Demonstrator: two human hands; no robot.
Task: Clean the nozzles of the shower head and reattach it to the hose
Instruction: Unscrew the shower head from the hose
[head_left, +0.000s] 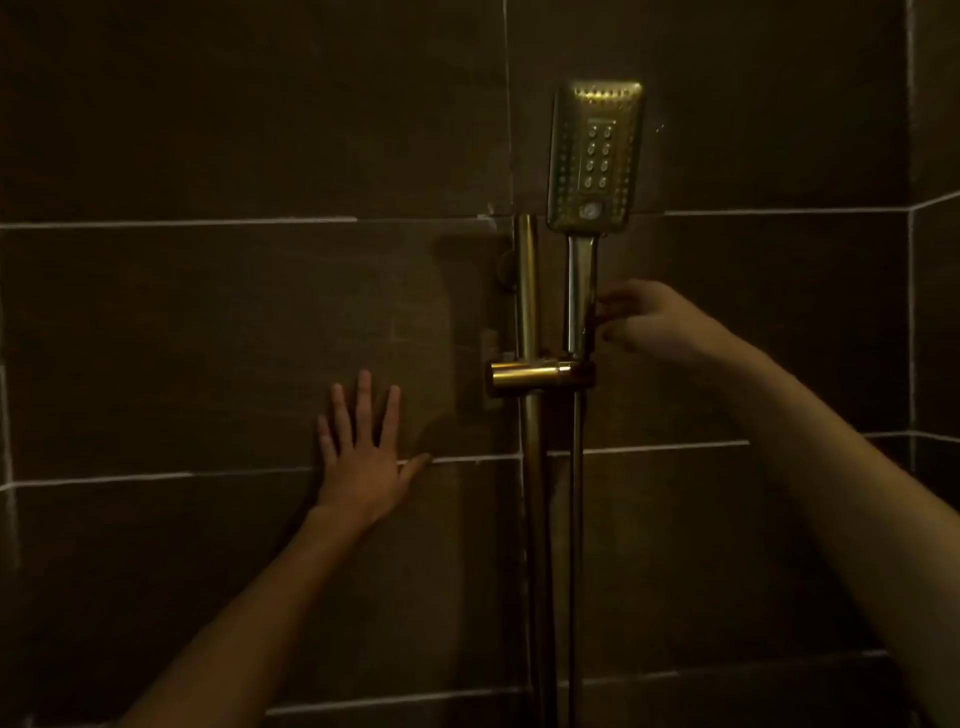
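Brass-gold metal throughout: one rectangular gold-toned shower head (596, 156) with rows of small nozzles, upright in one gold sliding bracket (540, 375) on one vertical gold riser rail (529, 312). Landmark is the bracket. Head stands directly above it, face toward the camera; one thin gold hose (575, 519) drops straight down below it, just right of the rail. Head appears joined to the hose, though the joint is hidden behind the bracket.

Right hand (652, 322) just above and right of the bracket, at the head's handle; thumb and fingertips curl in against the handle's edge. Light is too dim to tell whether they pinch it or only touch. Left hand (363, 457) well left of the bracket and a little below, fingers spread straight, palm flat on the dark grey-brown tiled wall (208, 312), holding nothing.

Judgement: task at its start, head yet to be lifted out.

Risks:
- Smooth, perhaps wet handle; a light fingertip hold could slip and drop the head.
- Pulling sideways could swing the bracket or drag it along the rail.
- Poor light hides clogged nozzles and the hose thread.

Count: hands two, head one, hose one, rail one, bracket one.
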